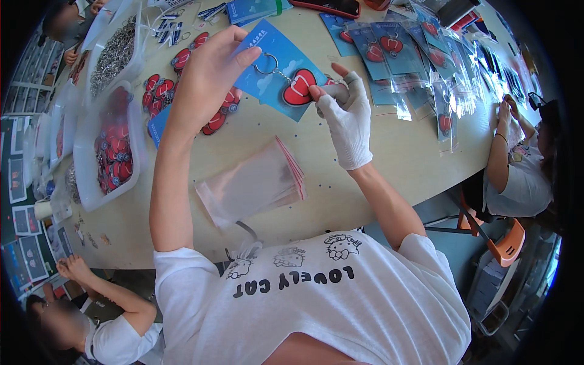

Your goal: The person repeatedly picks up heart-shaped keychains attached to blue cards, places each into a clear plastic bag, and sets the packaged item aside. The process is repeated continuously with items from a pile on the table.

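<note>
Up over the table, my left hand (210,79) is closed on the upper left edge of a blue printed card (267,39), thumb in front. A red heart keychain (298,88) with a metal ring and short chain lies against the card's face. My right hand (350,121), in a white glove with some fingertips bare, pinches the heart's right edge. Its index finger points up, apart from the pinch. Below both hands, a fanned stack of clear plastic bags (252,179) with red-striped edges lies on the table.
Loose heart keychains (159,91) lie left of the card. A plastic tub (141,146) holds more hearts; another tub (139,45) holds metal rings. Bagged cards (389,45) spread across the far right. A phone (331,6) lies at the far edge. Other people sit around the table.
</note>
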Motion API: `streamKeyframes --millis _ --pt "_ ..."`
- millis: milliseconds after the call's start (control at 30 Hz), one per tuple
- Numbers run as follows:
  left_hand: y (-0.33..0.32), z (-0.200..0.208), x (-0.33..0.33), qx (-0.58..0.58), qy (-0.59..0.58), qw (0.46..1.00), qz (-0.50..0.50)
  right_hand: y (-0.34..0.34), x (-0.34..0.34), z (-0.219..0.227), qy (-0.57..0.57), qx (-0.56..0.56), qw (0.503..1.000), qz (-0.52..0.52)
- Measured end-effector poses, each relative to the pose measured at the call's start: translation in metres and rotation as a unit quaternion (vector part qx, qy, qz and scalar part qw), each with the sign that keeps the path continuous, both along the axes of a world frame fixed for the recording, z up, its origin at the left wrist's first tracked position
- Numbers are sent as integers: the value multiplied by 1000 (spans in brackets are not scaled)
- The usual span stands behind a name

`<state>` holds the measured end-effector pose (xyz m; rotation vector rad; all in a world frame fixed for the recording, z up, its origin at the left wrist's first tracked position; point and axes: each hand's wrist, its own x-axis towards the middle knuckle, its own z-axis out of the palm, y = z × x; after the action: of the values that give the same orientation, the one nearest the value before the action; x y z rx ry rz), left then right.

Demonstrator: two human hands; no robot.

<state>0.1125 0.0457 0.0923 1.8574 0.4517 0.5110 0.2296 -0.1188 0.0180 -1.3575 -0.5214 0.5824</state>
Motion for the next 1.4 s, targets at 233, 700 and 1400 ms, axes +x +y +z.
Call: streamKeyframes --millis 233,700,1400 --pt "-4 -2 -7 -51 -50 997 17 7 -3 -10 -43 -60 997 25" --pt "-77 -96 -86 256 252 933 37 -24 19 -22 -66 -74 995 -21" --pt "-67 -121 -99 250 24 963 99 -48 25 -33 -34 -145 986 72"
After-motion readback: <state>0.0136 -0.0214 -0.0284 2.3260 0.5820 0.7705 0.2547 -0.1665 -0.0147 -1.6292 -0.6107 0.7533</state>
